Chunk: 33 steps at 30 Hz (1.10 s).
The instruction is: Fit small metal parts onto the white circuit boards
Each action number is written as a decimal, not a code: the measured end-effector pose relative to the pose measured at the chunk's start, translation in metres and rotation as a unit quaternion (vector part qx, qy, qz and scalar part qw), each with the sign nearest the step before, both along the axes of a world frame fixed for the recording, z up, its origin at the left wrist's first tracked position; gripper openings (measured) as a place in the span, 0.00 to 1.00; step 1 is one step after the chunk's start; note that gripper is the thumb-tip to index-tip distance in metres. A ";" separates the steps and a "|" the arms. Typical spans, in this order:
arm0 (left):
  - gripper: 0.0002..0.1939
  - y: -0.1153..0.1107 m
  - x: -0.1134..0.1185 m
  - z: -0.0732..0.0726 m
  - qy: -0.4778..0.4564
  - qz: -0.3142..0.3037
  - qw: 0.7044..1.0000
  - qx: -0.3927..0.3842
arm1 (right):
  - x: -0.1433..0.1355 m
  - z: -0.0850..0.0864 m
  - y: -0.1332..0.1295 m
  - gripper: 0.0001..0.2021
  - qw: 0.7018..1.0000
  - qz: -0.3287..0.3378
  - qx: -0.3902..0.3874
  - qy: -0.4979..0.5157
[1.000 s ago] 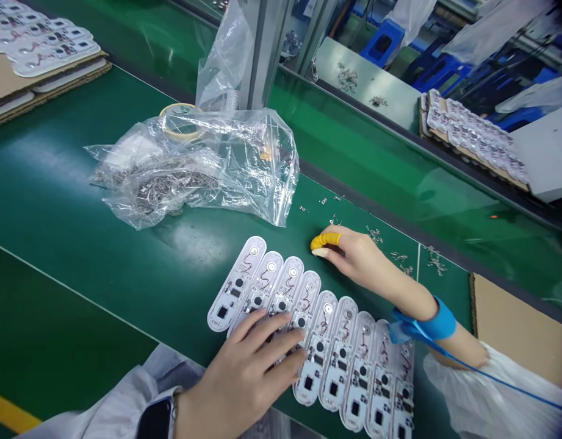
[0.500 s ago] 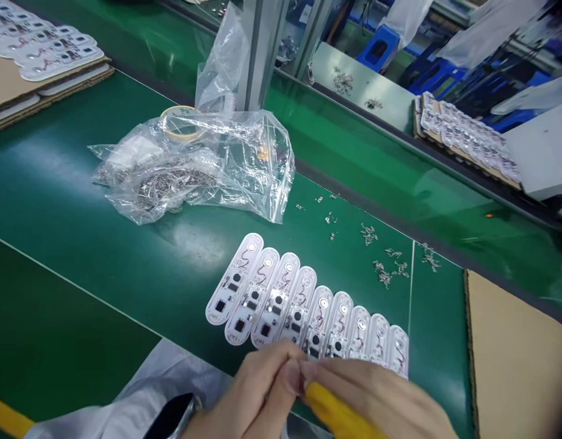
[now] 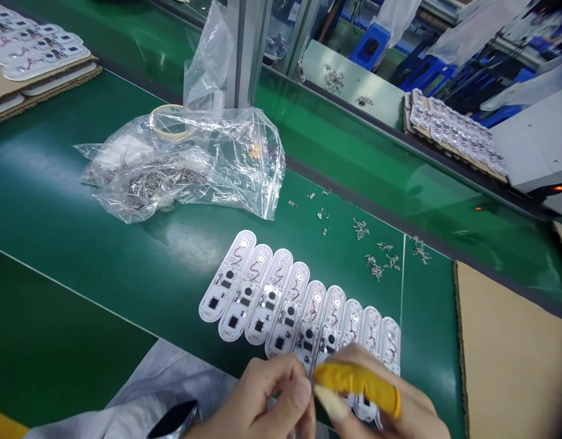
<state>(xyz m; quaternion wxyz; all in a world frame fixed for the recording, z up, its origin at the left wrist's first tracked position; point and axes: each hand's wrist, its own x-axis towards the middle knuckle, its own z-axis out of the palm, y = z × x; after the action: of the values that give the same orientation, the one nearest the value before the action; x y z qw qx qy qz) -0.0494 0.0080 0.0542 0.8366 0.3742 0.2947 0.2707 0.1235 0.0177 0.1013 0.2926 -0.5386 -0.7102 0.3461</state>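
Observation:
My left hand (image 3: pixel 274 399) is closed in a pinch over the front edge of a row of white rounded circuit boards (image 3: pixel 270 296). Against its fingertips is my right hand (image 3: pixel 402 405), also pinched, with a yellow finger cot (image 3: pixel 365 384) on a finger. Whatever sits between the fingertips is too small and covered to make out. Each board carries a round disc with thin red and dark wires, a black dot and a dark square chip. My hands hide the near ends of the boards on the right.
A clear plastic bag (image 3: pixel 171 177) of small metal parts lies behind the boards, a tape roll (image 3: pixel 159 122) beside it. Small wired parts (image 3: pixel 374 267) lie in scattered clumps. Cardboard (image 3: pixel 504 341) is at right; stacked boards (image 3: pixel 47 58) at far left. A metal post (image 3: pixel 246 55) rises behind.
My fingertips have drawn slightly apart, and the right hand has turned so its yellow finger cot shows more fully. The whole view has shifted a little; the boards stay in their row.

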 end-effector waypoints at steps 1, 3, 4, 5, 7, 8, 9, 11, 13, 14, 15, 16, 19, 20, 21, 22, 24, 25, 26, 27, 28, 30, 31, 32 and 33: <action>0.25 0.001 -0.001 0.003 0.064 0.010 0.995 0.074 | 0.005 -0.005 0.003 0.03 0.999 -0.011 0.037 -0.033; 0.23 0.003 -0.002 0.005 0.183 0.057 0.945 0.264 | 0.014 -0.018 0.010 0.01 0.989 -0.017 0.094 -0.114; 0.20 0.004 -0.002 0.004 0.227 0.081 0.902 0.359 | 0.018 -0.025 0.012 0.01 0.982 -0.010 0.109 -0.151; 0.17 0.006 -0.002 0.001 0.252 0.101 0.852 0.448 | 0.022 -0.031 0.013 0.02 0.977 -0.001 0.118 -0.180; 0.11 0.010 0.000 -0.008 0.263 0.114 0.758 0.585 | 0.025 -0.040 0.014 0.03 0.969 0.015 0.131 -0.211; 0.09 0.012 0.002 -0.014 0.265 0.111 0.725 0.625 | 0.026 -0.043 0.013 0.03 0.965 0.019 0.140 -0.219; 0.08 0.014 0.003 -0.019 0.273 0.105 0.704 0.647 | 0.025 -0.044 0.013 0.04 0.963 0.023 0.148 -0.225; 0.07 0.017 0.004 -0.026 0.287 0.089 0.686 0.663 | 0.023 -0.044 0.011 0.04 0.961 0.033 0.151 -0.230; 0.08 0.018 0.005 -0.029 0.296 0.079 0.681 0.665 | 0.021 -0.041 0.011 0.05 0.960 0.039 0.151 -0.233; 0.08 0.018 0.005 -0.030 0.297 0.078 0.680 0.666 | 0.020 -0.040 0.012 0.05 0.959 0.041 0.153 -0.235; 0.08 0.018 0.005 -0.030 0.297 0.077 0.679 0.667 | 0.020 -0.038 0.013 0.05 0.957 0.041 0.156 -0.240; 0.08 0.017 0.004 -0.030 0.297 0.077 0.680 0.667 | 0.019 -0.037 0.014 0.06 0.955 0.041 0.160 -0.247; 0.07 0.015 0.003 -0.031 0.297 0.073 0.681 0.665 | 0.017 -0.036 0.016 0.08 0.951 0.039 0.157 -0.264; 0.07 0.014 0.003 -0.032 0.298 0.073 0.681 0.664 | 0.016 -0.036 0.016 0.09 0.950 0.041 0.153 -0.270; 0.06 0.014 0.003 -0.033 0.298 0.075 0.681 0.664 | 0.014 -0.036 0.016 0.11 0.946 0.046 0.157 -0.281; 0.06 0.013 0.003 -0.034 0.298 0.076 0.682 0.663 | 0.012 -0.036 0.015 0.13 0.939 0.053 0.169 -0.296; 0.06 0.013 0.004 -0.035 0.293 0.082 0.691 0.656 | 0.005 -0.037 0.012 0.20 0.921 0.068 0.211 -0.322; 0.06 0.014 0.004 -0.035 0.289 0.087 0.697 0.650 | 0.001 -0.037 0.011 0.22 0.910 0.076 0.235 -0.332; 0.08 0.014 0.005 -0.034 0.285 0.094 0.703 0.645 | -0.004 -0.036 0.010 0.24 0.899 0.083 0.258 -0.343; 0.10 0.015 0.005 -0.034 0.282 0.103 0.706 0.642 | -0.008 -0.035 0.009 0.25 0.888 0.090 0.277 -0.355; 0.12 0.015 0.006 -0.033 0.281 0.111 0.706 0.641 | -0.012 -0.034 0.009 0.25 0.877 0.098 0.291 -0.369; 0.14 0.016 0.006 -0.031 0.280 0.126 0.702 0.643 | -0.017 -0.032 0.009 0.25 0.854 0.109 0.312 -0.402; 0.15 0.016 0.006 -0.031 0.280 0.128 0.702 0.642 | -0.017 -0.031 0.009 0.25 0.848 0.112 0.317 -0.410; 0.15 0.017 0.006 -0.030 0.280 0.126 0.705 0.639 | -0.016 -0.031 0.010 0.25 0.850 0.114 0.315 -0.406; 0.13 0.016 0.006 -0.030 0.280 0.121 0.709 0.636 | -0.013 -0.030 0.010 0.25 0.859 0.116 0.305 -0.395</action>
<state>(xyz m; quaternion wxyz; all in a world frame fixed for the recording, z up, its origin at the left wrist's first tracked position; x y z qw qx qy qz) -0.0437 0.0245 0.0240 0.2397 0.8375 0.3165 0.3754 0.1109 0.0278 0.0709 0.0945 -0.4279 -0.8935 -0.0984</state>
